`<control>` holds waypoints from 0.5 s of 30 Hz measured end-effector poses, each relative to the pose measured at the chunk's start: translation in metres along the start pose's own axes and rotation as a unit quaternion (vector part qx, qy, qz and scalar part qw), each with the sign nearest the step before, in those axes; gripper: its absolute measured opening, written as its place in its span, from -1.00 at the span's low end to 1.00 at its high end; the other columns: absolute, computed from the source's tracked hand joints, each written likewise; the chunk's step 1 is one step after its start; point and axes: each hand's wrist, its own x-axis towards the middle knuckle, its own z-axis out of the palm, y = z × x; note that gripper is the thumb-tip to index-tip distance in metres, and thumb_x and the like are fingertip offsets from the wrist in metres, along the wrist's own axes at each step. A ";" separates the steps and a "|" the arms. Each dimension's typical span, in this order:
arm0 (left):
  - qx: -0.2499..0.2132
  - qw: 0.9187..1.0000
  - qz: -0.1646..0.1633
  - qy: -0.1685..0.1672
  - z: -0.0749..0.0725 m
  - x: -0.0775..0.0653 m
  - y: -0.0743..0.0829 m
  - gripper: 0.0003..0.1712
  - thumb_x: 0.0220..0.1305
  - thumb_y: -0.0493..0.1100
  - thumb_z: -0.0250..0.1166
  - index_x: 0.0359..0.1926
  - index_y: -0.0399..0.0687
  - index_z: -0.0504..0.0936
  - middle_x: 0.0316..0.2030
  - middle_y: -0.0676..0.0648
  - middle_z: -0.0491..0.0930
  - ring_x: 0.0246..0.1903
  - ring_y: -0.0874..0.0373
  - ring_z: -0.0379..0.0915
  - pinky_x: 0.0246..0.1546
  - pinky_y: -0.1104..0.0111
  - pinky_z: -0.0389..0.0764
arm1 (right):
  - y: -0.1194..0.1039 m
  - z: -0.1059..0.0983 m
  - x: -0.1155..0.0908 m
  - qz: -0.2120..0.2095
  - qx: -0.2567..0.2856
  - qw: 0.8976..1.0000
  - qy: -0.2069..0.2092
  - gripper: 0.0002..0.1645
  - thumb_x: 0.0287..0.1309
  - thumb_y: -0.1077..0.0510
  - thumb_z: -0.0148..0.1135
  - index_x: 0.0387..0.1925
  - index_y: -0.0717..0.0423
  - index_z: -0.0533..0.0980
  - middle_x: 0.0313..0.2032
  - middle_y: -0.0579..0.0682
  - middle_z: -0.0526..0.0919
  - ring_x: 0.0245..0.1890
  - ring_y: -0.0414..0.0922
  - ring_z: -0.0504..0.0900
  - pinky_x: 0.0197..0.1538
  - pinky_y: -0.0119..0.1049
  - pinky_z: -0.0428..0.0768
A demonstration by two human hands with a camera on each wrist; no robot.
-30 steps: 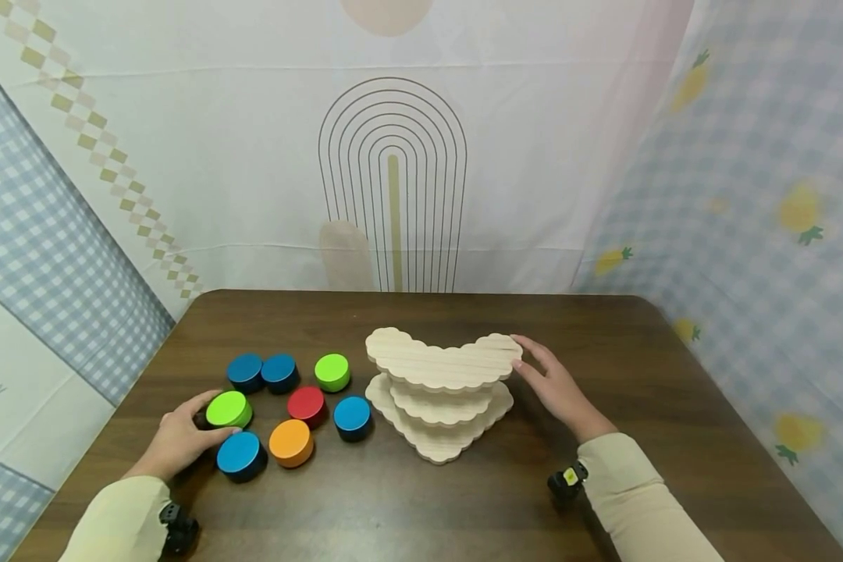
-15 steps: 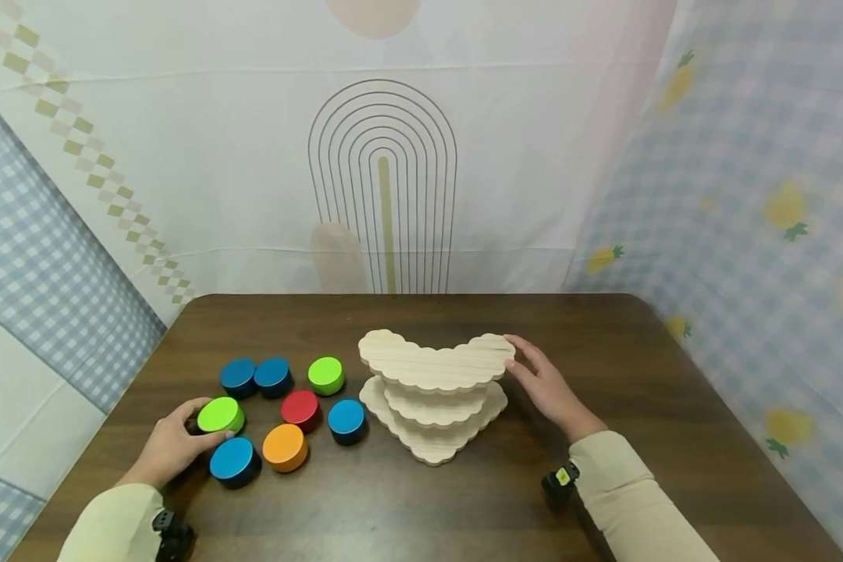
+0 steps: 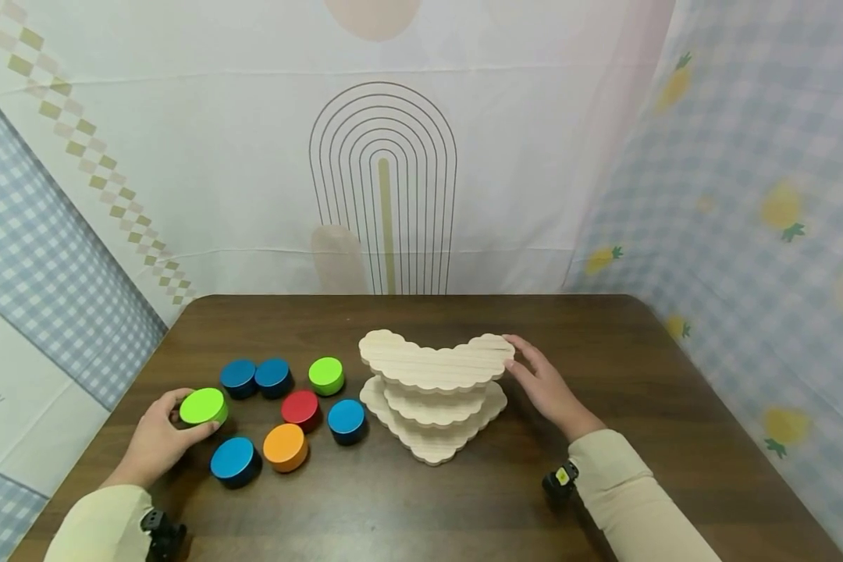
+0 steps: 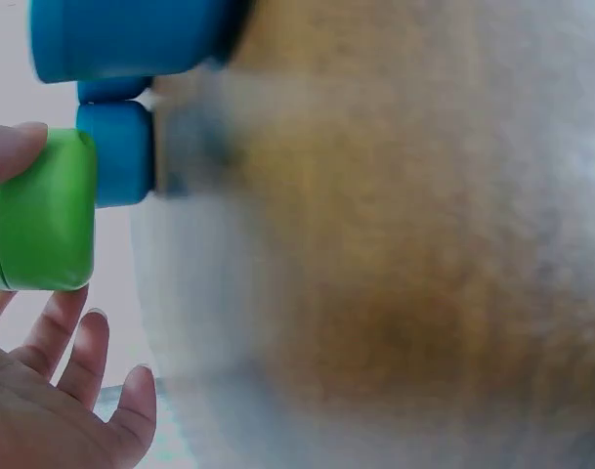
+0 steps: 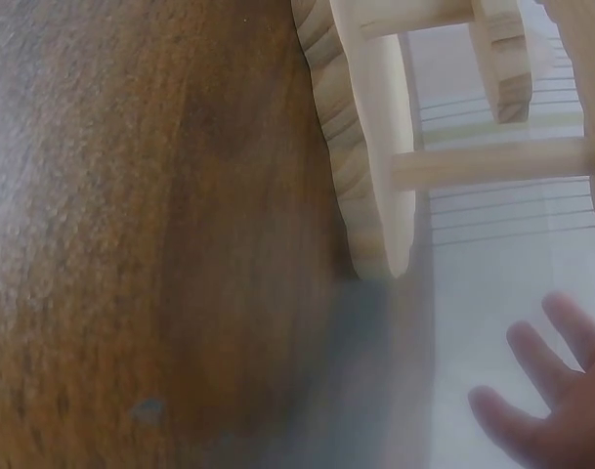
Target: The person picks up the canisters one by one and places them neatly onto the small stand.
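Observation:
On the left of the table, my left hand pinches a short green cylinder between thumb and fingers. From the left wrist view, this green cylinder has smooth rounded edges and a thin seam. A three-tiered pale wooden stand with scalloped edges occupies the middle. My right hand holds the right tip of its top tier, thumb in front and forefinger behind. In the right wrist view, wooden posts join the stand's tiers, and the right hand's other fingers are spread apart; its thumb is outside that view.
Several blue cylinders, a red one, an orange one and another green one stand on the dark wooden table. A patterned cloth hangs behind the table.
The left hand has lifted the green cylinder slightly and moved it left, away from the nearest blue one. The right hand has stayed at the stand. The head view has shifted a little.

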 end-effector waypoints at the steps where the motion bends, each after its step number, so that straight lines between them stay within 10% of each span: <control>1: -0.003 1.000 0.004 0.005 -0.001 0.000 0.001 -0.18 0.11 -0.11 0.43 0.20 -0.54 0.24 0.02 -0.50 0.34 -0.09 -0.24 0.34 -0.18 0.14 0.43 | 0.000 0.000 0.000 -0.002 -0.002 1.000 0.000 -0.38 0.43 -0.01 -0.03 0.40 0.14 0.19 0.37 0.23 0.21 0.32 0.21 0.22 0.29 0.25 0.17; 15: -0.035 0.997 0.032 0.055 -0.007 -0.001 0.033 -0.23 0.13 -0.13 0.40 0.22 -0.44 0.24 0.00 -0.41 0.25 -0.11 -0.13 0.18 -0.25 0.16 0.33 | 0.000 0.001 0.001 -0.018 -0.003 1.000 0.007 -0.43 0.45 0.06 -0.05 0.38 0.19 0.22 0.34 0.22 0.26 0.28 0.19 0.26 0.28 0.21 0.18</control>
